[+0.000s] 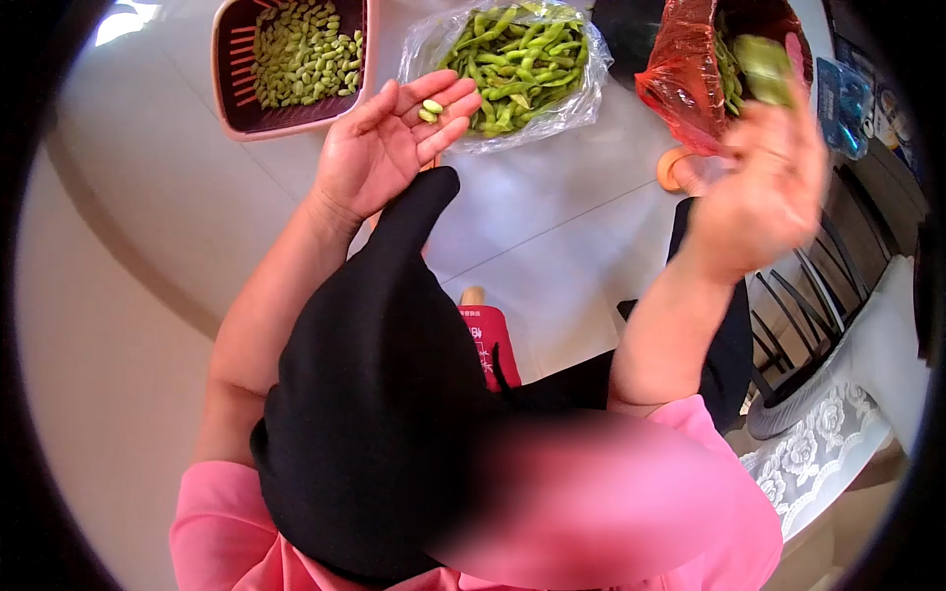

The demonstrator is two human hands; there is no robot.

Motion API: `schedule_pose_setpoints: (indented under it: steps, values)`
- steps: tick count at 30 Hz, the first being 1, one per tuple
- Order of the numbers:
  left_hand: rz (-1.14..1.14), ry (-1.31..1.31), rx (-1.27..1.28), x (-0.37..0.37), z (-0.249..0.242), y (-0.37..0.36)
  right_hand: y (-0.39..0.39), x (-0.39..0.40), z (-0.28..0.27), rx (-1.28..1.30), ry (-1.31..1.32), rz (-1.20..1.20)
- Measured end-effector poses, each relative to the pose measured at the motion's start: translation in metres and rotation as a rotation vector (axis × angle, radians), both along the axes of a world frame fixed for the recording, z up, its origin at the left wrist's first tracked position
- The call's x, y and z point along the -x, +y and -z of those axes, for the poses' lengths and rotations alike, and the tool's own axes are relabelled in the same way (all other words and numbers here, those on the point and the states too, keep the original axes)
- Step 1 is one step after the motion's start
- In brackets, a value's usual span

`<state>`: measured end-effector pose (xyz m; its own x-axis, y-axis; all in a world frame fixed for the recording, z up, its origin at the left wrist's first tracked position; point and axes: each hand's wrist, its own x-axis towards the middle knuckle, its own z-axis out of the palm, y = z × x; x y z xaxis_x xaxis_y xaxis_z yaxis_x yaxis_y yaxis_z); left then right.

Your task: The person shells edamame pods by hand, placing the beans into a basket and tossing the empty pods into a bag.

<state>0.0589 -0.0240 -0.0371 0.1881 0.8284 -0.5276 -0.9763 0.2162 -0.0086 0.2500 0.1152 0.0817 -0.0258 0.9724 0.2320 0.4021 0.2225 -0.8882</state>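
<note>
My left hand (389, 143) is held palm up with its fingers stretched out. Two pale green shelled beans (430, 111) lie on its fingers. Just above is a clear plastic bag (418, 47) of green soybean pods (522, 59), partly behind the fingertips. To the left stands a pink basket (223, 79) with many shelled beans (305, 54) inside. My right hand (764, 187) is smeared by motion at the mouth of a red plastic bag (680, 59). A blurred green thing (764, 69), like a pod shell, shows at its fingertips; I cannot tell whether the fingers hold it.
Pale floor tiles (552, 236) lie under everything. Black-clothed legs (394, 295) are below my left hand. A small red item with white print (485, 340) shows between them. At right are a blue plastic packet (843, 108), a dark rack (818, 295) and a white lace cloth (808, 453).
</note>
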Motion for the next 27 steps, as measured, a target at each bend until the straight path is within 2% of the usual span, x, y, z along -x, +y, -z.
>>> schedule_pose_setpoints:
  steps: [5,7,9,11,16,17,19,22,24,26,27]
  values:
    - [-0.072,-0.130,-0.030,0.003,-0.001,0.000,0.043,-0.038,0.001,-0.277,-0.460,0.037]
    - [-0.053,-0.042,-0.034,0.005,-0.005,0.002,0.038,-0.031,0.009,-0.323,-0.526,0.077]
    - [-0.016,0.032,-0.030,0.002,-0.007,-0.002,0.016,-0.021,0.022,0.020,-0.122,-0.171]
    - [0.026,0.204,-0.069,0.001,-0.004,-0.001,-0.001,-0.007,0.043,0.029,-0.256,-0.385]
    - [0.007,0.194,-0.009,0.003,-0.006,0.001,-0.042,0.020,0.083,0.430,-0.115,-0.441]
    - [0.020,0.267,0.030,0.007,-0.001,-0.002,-0.042,0.016,0.091,0.429,-0.117,-0.441]
    - [0.034,0.336,0.068,0.018,0.011,-0.007,-0.040,0.009,0.105,0.492,-0.260,-0.447]
    - [-0.158,0.560,0.252,0.042,0.026,-0.009,-0.035,-0.002,0.119,0.511,-0.354,-0.435]
    - [-0.199,0.557,0.316,0.051,0.024,-0.012,-0.035,-0.004,0.125,0.544,-0.401,-0.443]
    - [-0.206,0.578,0.408,0.052,0.018,-0.010,-0.038,0.000,0.130,0.470,-0.722,-0.549]
    - [-0.207,0.580,0.408,0.050,0.018,-0.011,-0.038,0.005,0.130,0.470,-0.720,-0.550]
